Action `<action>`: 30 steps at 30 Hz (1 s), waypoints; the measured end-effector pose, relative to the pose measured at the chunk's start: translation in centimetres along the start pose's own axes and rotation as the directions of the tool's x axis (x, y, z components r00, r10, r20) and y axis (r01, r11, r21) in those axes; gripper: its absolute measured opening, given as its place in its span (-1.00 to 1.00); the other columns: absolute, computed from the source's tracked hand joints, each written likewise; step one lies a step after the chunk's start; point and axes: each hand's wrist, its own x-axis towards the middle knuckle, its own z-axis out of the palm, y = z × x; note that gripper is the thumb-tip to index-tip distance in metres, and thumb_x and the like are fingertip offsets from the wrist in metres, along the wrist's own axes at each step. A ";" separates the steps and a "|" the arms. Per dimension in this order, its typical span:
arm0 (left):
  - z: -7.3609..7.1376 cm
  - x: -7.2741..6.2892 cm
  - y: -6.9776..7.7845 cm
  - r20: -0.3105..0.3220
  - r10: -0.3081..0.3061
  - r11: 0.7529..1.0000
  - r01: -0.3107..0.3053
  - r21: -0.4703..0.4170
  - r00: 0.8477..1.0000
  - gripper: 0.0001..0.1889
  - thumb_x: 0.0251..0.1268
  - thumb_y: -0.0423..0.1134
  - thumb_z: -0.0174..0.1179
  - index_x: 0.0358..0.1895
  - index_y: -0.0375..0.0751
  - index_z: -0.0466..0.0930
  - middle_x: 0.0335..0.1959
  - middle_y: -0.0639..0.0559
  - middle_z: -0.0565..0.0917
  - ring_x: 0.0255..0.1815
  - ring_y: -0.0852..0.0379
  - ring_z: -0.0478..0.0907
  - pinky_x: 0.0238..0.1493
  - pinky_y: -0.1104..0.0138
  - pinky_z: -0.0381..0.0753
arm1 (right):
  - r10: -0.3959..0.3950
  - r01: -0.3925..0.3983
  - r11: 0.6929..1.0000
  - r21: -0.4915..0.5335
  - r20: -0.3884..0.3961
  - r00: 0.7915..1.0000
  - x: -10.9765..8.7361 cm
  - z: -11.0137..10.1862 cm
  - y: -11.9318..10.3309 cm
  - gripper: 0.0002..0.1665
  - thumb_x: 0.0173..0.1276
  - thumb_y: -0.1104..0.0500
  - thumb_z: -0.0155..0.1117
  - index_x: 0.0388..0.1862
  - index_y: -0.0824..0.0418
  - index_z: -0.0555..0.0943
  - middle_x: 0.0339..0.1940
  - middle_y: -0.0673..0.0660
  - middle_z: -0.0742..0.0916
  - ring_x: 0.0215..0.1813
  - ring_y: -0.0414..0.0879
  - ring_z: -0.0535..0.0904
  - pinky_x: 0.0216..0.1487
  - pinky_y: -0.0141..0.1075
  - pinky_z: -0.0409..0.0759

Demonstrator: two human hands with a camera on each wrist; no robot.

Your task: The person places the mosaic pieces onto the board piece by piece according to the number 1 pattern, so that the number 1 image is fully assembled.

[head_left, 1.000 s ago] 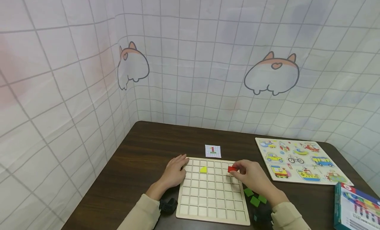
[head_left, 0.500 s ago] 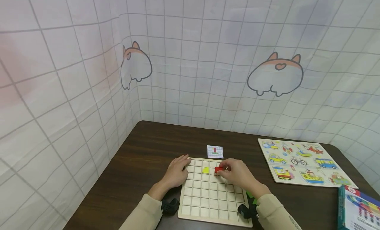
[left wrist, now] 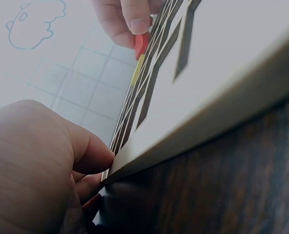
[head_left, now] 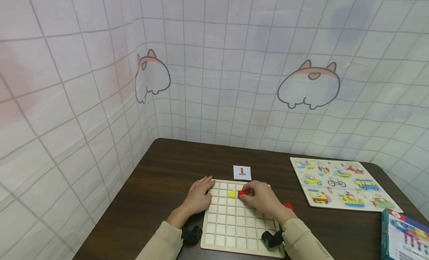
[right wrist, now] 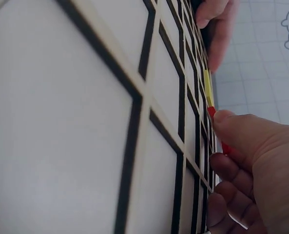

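A pale wooden grid board [head_left: 221,230] lies on the dark table. My left hand [head_left: 197,196] rests along its left edge, fingers extended in the head view; the left wrist view shows the thumb [left wrist: 98,156] touching the board's edge. Between thumb and fingertips, my right hand [head_left: 263,197] pinches a small red block [head_left: 241,194] at the board's upper part. Just left of it sits a yellow piece [head_left: 231,193] in a cell of the grid. In the right wrist view the yellow piece [right wrist: 208,87] and the pinched red block [right wrist: 211,111] are close together, the latter partly hidden by the thumb.
Behind the board lies a small printed pattern card [head_left: 242,172]. Another red piece [head_left: 288,206] shows beside my right forearm. A picture puzzle board [head_left: 345,183] lies at the right, with a colourful box [head_left: 405,234] in front of it.
My right hand has carried the red block leftward across the board, from near its right edge to beside the yellow piece. The left hand has stayed at the left edge.
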 end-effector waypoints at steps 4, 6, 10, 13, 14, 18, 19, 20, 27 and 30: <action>0.0 -0.1 -0.1 -0.002 -0.005 1.000 0.005 -0.004 1.000 -0.50 0.37 -0.39 -0.12 0.37 -0.30 0.40 0.47 -0.19 0.28 0.53 -0.16 0.08 0.50 -0.11 -0.08 | -0.012 0.012 1.000 -0.017 -0.006 1.000 0.1 0.1 -0.1 -0.80 0.18 0.08 0.48 -0.22 0.06 0.71 -0.35 -0.15 0.64 -0.36 -0.24 0.47 -0.30 -0.36 0.52; 0.0 -0.1 -0.1 -0.001 -0.005 1.000 0.005 -0.008 1.000 -0.49 0.36 -0.39 -0.12 0.37 -0.30 0.40 0.47 -0.19 0.28 0.53 -0.16 0.08 0.50 -0.11 -0.08 | -0.026 0.026 0.999 -0.029 -0.003 1.000 0.2 0.2 -0.1 -0.80 0.18 0.08 0.48 -0.22 0.07 0.71 -0.34 -0.12 0.64 -0.35 -0.24 0.47 -0.29 -0.34 0.53; 0.0 -0.2 0.0 0.004 -0.003 1.000 0.003 -0.014 1.000 -0.49 0.36 -0.38 -0.11 0.38 -0.31 0.39 0.47 -0.20 0.27 0.53 -0.17 0.08 0.50 -0.12 -0.08 | -0.050 0.050 0.997 -0.060 0.001 0.999 0.2 0.3 0.0 -0.82 0.20 0.09 0.47 -0.22 0.05 0.71 -0.32 -0.12 0.63 -0.33 -0.24 0.46 -0.27 -0.34 0.53; 0.0 -0.1 0.0 0.001 -0.003 1.000 0.003 -0.012 1.000 -0.49 0.37 -0.38 -0.11 0.38 -0.30 0.39 0.47 -0.18 0.27 0.53 -0.17 0.08 0.50 -0.11 -0.08 | -0.065 0.064 0.995 -0.076 -0.003 0.998 0.3 0.3 0.2 -0.83 0.21 0.08 0.47 -0.22 0.04 0.71 -0.32 -0.13 0.60 -0.33 -0.24 0.45 -0.28 -0.34 0.52; 0.0 -0.1 0.0 0.002 -0.008 1.000 0.008 -0.008 1.000 -0.49 0.38 -0.37 -0.11 0.39 -0.28 0.38 0.48 -0.16 0.27 0.53 -0.15 0.08 0.51 -0.10 -0.08 | -0.068 0.068 0.995 -0.079 -0.005 0.998 0.3 0.4 0.2 -0.83 0.21 0.08 0.46 -0.23 0.03 0.71 -0.32 -0.13 0.60 -0.33 -0.23 0.44 -0.28 -0.34 0.51; 0.0 0.0 0.1 -0.001 -0.008 1.000 0.008 -0.001 1.000 -0.49 0.38 -0.37 -0.11 0.39 -0.28 0.39 0.47 -0.16 0.28 0.53 -0.15 0.08 0.51 -0.09 -0.08 | -0.062 0.061 0.995 -0.073 -0.004 0.998 0.3 0.4 0.3 -0.84 0.22 0.08 0.46 -0.22 0.03 0.71 -0.32 -0.12 0.58 -0.35 -0.22 0.41 -0.31 -0.35 0.48; 0.0 0.0 0.1 -0.003 -0.007 1.000 0.007 0.001 1.000 -0.49 0.38 -0.37 -0.11 0.38 -0.29 0.39 0.47 -0.17 0.28 0.53 -0.15 0.08 0.51 -0.09 -0.08 | -0.056 0.056 0.996 -0.072 -0.002 0.998 0.2 0.4 0.3 -0.84 0.22 0.07 0.46 -0.22 0.02 0.71 -0.32 -0.11 0.58 -0.35 -0.22 0.41 -0.31 -0.35 0.47; 0.0 0.0 0.1 -0.005 -0.005 1.000 0.005 0.000 1.000 -0.50 0.37 -0.38 -0.11 0.38 -0.30 0.39 0.47 -0.18 0.28 0.53 -0.16 0.09 0.51 -0.10 -0.07 | -0.050 0.050 0.996 -0.070 0.000 0.999 0.2 0.4 0.2 -0.83 0.22 0.07 0.46 -0.22 0.02 0.71 -0.32 -0.11 0.58 -0.35 -0.22 0.41 -0.31 -0.35 0.47; 0.0 0.0 0.0 -0.008 0.004 1.000 -0.004 -0.010 1.000 -0.49 0.38 -0.39 -0.12 0.39 -0.34 0.36 0.47 -0.21 0.27 0.53 -0.17 0.08 0.51 -0.10 -0.08 | -0.027 0.025 0.998 -0.066 -0.021 0.999 0.1 0.5 0.0 -0.81 0.19 0.06 0.48 -0.19 -0.01 0.74 -0.28 -0.14 0.61 -0.34 -0.24 0.44 -0.29 -0.33 0.51; -0.1 -0.2 0.0 0.005 0.003 1.000 -0.003 -0.030 1.000 -0.49 0.38 -0.40 -0.13 0.40 -0.33 0.34 0.48 -0.21 0.25 0.54 -0.17 0.05 0.51 -0.10 -0.09 | -0.036 0.034 0.996 -0.083 -0.024 0.999 0.0 0.7 -0.1 -0.79 0.19 0.07 0.48 -0.18 0.00 0.74 -0.28 -0.15 0.61 -0.35 -0.25 0.44 -0.28 -0.33 0.52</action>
